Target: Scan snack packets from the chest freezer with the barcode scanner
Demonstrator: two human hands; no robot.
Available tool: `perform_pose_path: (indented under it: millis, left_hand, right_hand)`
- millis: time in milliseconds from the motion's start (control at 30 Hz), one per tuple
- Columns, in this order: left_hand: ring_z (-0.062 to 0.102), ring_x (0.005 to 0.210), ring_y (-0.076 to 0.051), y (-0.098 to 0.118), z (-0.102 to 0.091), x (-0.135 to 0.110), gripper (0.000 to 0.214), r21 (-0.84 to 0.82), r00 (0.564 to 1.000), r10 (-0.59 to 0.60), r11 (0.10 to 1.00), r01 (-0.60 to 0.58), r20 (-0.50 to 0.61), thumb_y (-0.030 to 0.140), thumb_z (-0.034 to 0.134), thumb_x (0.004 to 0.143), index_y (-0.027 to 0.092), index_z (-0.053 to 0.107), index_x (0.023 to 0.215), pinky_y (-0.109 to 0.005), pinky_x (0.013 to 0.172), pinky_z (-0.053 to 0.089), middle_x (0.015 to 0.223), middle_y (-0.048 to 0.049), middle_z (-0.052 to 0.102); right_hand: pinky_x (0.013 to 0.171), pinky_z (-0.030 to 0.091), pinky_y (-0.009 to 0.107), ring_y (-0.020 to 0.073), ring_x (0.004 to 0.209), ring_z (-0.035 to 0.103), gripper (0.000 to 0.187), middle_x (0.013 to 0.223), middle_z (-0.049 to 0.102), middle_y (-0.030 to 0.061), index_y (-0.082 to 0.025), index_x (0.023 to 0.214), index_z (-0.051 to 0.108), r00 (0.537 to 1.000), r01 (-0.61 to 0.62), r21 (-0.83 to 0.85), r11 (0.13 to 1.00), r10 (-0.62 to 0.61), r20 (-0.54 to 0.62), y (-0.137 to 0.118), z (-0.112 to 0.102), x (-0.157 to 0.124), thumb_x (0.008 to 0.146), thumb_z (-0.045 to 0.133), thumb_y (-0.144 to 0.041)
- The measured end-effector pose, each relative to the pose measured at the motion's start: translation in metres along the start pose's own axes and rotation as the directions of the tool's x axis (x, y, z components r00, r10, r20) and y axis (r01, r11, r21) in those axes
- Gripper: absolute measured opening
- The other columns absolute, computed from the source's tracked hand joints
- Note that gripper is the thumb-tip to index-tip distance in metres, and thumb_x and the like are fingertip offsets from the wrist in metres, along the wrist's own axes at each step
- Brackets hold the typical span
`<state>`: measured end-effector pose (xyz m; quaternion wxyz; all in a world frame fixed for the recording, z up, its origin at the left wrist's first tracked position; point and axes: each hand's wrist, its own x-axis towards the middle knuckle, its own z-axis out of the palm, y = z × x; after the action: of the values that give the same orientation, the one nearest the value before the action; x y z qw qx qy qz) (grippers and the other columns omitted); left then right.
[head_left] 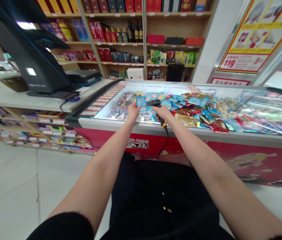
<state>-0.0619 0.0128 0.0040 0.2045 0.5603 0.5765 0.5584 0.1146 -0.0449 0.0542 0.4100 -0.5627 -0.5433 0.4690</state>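
Straight ahead at twelve, wooden shelves [120, 43] hold boxes [104, 55] and bottles [136, 31]. At ten, a white counter [13, 95] carries a black till [28, 63], with low shelves [30, 125] beneath it. A yellow-bordered poster [246, 36] hangs at two, and pale tiles [10, 180] spread across the floor at my eight.

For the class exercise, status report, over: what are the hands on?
Right hand gripping barcode scanner. Left hand on blue snack packet, over chest freezer. Nothing in the way.
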Motion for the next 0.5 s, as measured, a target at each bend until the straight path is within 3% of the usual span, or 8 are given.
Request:
perform_pose_path:
  millis: [133,300,500]
  left_hand:
    - [0.058,0.076,-0.017,-0.003,-0.001,0.004,0.003,0.041,1.000,-0.001,0.999,0.001,0.002,0.019,0.060,0.073,0.017,0.062,0.072,-0.023,0.071,0.043,0.071,-0.0011,0.063]
    - [0.057,0.074,-0.016,-0.018,0.005,0.013,0.006,-0.043,1.000,0.018,0.999,-0.018,0.010,0.019,0.057,0.072,0.017,0.063,0.073,-0.025,0.073,0.044,0.069,0.0005,0.061]
    - [0.060,0.075,-0.017,-0.025,0.010,0.017,0.010,-0.125,0.999,0.032,0.992,-0.032,-0.001,0.017,0.057,0.069,0.016,0.065,0.076,-0.026,0.074,0.046,0.073,-0.0004,0.065]
  right_hand:
    - [0.031,0.039,0.023,0.0118,0.034,0.046,0.023,0.047,0.054,0.0010,-0.017,0.065,0.054,0.999,0.004,-0.014,1.000,-0.005,-0.038,0.002,0.004,-0.003,0.085,0.063,-0.023]
    - [0.033,0.039,0.023,0.0116,0.035,0.046,0.025,0.048,0.053,0.0010,-0.017,0.064,0.054,0.999,0.017,-0.042,0.999,-0.019,-0.049,-0.001,0.005,-0.008,0.086,0.063,-0.023]
    - [0.034,0.038,0.023,0.0114,0.034,0.044,0.023,0.047,0.051,-0.0012,-0.018,0.068,0.052,0.998,-0.065,0.012,0.998,0.065,-0.009,0.004,0.009,-0.008,0.089,0.062,-0.022]
